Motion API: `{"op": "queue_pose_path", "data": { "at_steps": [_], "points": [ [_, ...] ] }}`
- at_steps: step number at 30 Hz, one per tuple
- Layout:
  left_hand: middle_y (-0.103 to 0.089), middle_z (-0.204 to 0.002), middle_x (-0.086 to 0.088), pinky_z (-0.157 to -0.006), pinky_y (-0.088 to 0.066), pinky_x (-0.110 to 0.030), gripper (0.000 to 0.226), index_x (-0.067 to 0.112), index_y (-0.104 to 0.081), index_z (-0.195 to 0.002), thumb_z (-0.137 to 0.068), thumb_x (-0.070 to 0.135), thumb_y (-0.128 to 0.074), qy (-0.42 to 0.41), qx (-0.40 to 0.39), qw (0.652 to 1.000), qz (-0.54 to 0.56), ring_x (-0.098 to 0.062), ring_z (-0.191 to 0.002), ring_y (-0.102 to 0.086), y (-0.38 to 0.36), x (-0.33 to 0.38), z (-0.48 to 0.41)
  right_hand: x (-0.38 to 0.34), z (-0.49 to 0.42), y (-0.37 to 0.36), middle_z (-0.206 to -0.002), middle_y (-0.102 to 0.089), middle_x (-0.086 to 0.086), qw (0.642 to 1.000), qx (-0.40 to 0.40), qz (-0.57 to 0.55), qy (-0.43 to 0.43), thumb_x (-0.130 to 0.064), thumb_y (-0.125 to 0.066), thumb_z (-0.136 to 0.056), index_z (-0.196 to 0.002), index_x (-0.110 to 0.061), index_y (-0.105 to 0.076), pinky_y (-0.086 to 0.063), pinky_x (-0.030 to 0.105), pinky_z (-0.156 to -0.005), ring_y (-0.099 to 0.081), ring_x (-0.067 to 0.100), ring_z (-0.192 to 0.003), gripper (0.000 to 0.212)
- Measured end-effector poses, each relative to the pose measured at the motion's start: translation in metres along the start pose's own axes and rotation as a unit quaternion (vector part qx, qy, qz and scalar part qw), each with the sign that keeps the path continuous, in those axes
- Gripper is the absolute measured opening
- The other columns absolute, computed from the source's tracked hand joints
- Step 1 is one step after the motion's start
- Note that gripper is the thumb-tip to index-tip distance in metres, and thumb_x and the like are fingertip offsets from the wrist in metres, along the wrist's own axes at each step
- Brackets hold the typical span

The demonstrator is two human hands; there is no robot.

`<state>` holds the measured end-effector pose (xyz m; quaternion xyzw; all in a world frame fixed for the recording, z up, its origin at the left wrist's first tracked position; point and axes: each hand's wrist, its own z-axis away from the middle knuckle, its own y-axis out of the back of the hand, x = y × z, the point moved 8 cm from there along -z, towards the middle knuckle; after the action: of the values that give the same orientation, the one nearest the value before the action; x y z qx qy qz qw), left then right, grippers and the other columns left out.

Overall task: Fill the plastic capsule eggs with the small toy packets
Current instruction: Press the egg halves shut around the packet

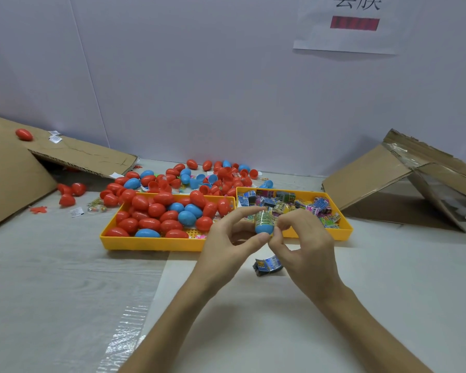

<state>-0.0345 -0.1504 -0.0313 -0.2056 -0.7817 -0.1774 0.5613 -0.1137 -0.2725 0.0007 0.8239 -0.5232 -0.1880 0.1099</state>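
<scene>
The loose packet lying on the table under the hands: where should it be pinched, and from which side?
Probably across its narrow width near the exposed left end, coming from above-left. The loose packet lies lengthwise left to right, and the right hand, pinching a second packet into the blue egg half that the left hand holds, covers its right end.

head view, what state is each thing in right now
blue egg half, open, no top on
toy packet, sticking out of the egg half
left hand, grips the egg half
right hand, pinches the toy packet
left tray, holds closed eggs
right tray, holds loose packets
spare packet, lying on the table
</scene>
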Motion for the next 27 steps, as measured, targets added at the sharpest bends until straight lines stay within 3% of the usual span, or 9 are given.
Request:
{"op": "queue_pose_path", "data": {
  "at_steps": [5, 10, 13, 16, 19, 23, 27],
  "points": [
    [-0.076, -0.092, 0.006, -0.08, -0.057, -0.02, 0.041, 0.042, -0.067, -0.114, -0.088, 0.012, -0.077, -0.011, 0.013, 1.0, -0.006, -0.009, -0.09, -0.073, 0.0, -0.001, 0.001, 0.004, 0.002, -0.007, -0.077, -0.052, 0.001, 0.999, -0.027, -0.035, -0.012, -0.011, -0.055, -0.09, -0.084, -0.009, -0.054, -0.044, 0.022, -0.061, -0.046, 0.01, -0.07, 0.007],
    [-0.076, -0.092, 0.004, -0.077, -0.056, -0.019, 0.039, 0.04, -0.067, -0.114, -0.087, 0.013, -0.078, -0.008, 0.026, 1.0, 0.005, -0.01, -0.091, -0.073, 0.0, -0.003, 0.0, 0.002, 0.003, -0.009, -0.08, -0.053, 0.0, 0.998, -0.032, -0.054, -0.016, -0.01, -0.055, -0.091, -0.088, -0.012, -0.052, -0.046, 0.016, -0.065, -0.049, 0.008, -0.072, 0.004],
    [-0.078, -0.098, -0.002, -0.079, -0.058, -0.023, 0.036, 0.03, -0.064, -0.12, -0.09, 0.011, -0.074, 0.01, 0.042, 0.997, 0.07, -0.018, -0.094, -0.074, 0.004, -0.006, -0.001, 0.002, 0.002, -0.008, -0.084, -0.057, -0.002, 0.996, -0.018, -0.075, -0.041, -0.012, -0.057, -0.093, -0.09, -0.008, -0.059, -0.045, 0.009, -0.072, -0.054, 0.004, -0.078, 0.006],
    [-0.076, -0.107, -0.013, -0.084, -0.06, -0.031, 0.039, 0.019, -0.055, -0.13, -0.094, 0.009, -0.067, 0.041, 0.029, 0.979, 0.198, -0.03, -0.1, -0.074, 0.006, -0.009, -0.002, 0.001, 0.002, -0.007, -0.095, -0.062, -0.006, 0.994, -0.014, -0.095, -0.059, -0.015, -0.064, -0.093, -0.1, -0.009, -0.064, -0.05, 0.014, -0.077, -0.06, 0.003, -0.088, 0.009],
    [-0.074, -0.112, -0.016, -0.083, -0.059, -0.031, 0.046, 0.018, -0.052, -0.133, -0.091, 0.012, -0.069, 0.062, -0.008, 0.963, 0.261, -0.031, -0.106, -0.072, 0.002, -0.009, -0.001, 0.0, 0.003, -0.008, -0.105, -0.066, -0.005, 0.993, -0.034, -0.097, -0.05, -0.019, -0.073, -0.089, -0.113, -0.009, -0.066, -0.054, 0.026, -0.086, -0.064, 0.007, -0.1, 0.027],
    [-0.073, -0.119, -0.014, -0.089, -0.058, -0.036, 0.047, 0.024, -0.055, -0.133, -0.089, 0.02, -0.071, 0.071, -0.046, 0.97, 0.228, -0.028, -0.112, -0.07, -0.009, -0.012, 0.001, 0.0, 0.003, -0.005, -0.112, -0.07, 0.0, 0.997, -0.017, -0.057, -0.041, -0.025, -0.072, -0.089, -0.116, -0.009, -0.069, -0.054, 0.041, -0.09, -0.065, 0.017, -0.108, 0.031],
    [-0.073, -0.112, -0.004, -0.084, -0.058, -0.031, 0.041, 0.039, -0.066, -0.126, -0.087, 0.028, -0.074, 0.056, -0.009, 0.984, 0.169, -0.023, -0.107, -0.07, -0.003, -0.011, 0.0, -0.001, 0.004, -0.003, -0.115, -0.071, 0.002, 0.998, -0.005, -0.049, -0.025, -0.022, -0.074, -0.09, -0.117, -0.007, -0.072, -0.056, 0.04, -0.09, -0.066, 0.016, -0.11, 0.031]
  ]
}}
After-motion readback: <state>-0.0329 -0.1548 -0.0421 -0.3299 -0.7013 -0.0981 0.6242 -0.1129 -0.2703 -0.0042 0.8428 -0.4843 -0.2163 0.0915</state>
